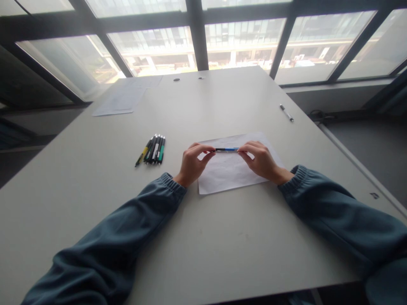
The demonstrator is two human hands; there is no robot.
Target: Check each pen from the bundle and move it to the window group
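Observation:
A blue pen [227,149] is held level between both hands, just above a white sheet of paper [229,173] on the grey table [203,237]. My left hand [193,163] pinches the pen's left end with fingers curled. My right hand [260,160] pinches its right end the same way. Both arms wear dark teal sleeves.
Several pens [153,150] lie side by side left of my left hand. A single pen [286,113] lies near the table's right edge. More sheets of paper [122,99] sit at the far left corner. Large windows stand behind the table.

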